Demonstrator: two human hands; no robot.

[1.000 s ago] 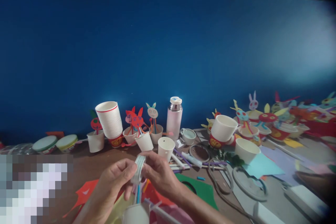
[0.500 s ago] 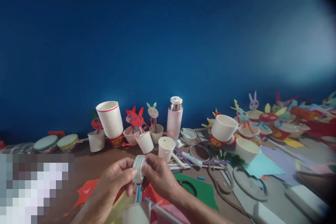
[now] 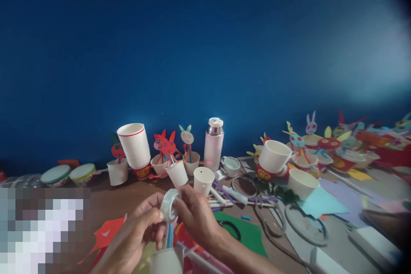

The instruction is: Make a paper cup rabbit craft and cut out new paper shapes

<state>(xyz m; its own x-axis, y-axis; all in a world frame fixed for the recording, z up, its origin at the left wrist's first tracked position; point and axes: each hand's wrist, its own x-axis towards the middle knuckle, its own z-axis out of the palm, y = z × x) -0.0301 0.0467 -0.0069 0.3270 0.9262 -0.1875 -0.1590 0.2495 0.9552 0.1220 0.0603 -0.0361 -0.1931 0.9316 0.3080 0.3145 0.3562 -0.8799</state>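
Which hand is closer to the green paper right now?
Right. The right hand is left of the green paper; the left hand is farther left, at the tape roll's left side.

Some kind of craft space tbh, puppets (image 3: 187, 138) in cups (image 3: 178, 174), tape (image 3: 166, 205), coloured paper (image 3: 252, 237) strewn across the table (image 3: 102, 201).

Blue wall (image 3: 205, 60); brown tabletop (image 3: 102, 199)

The right hand (image 3: 197, 214) partly hides a translucent, ring-shaped roll of tape (image 3: 166, 205), while the bottom edge crops a white paper cup (image 3: 167, 263) and, at far right, brightly coloured paper figures (image 3: 372, 138) blur together.
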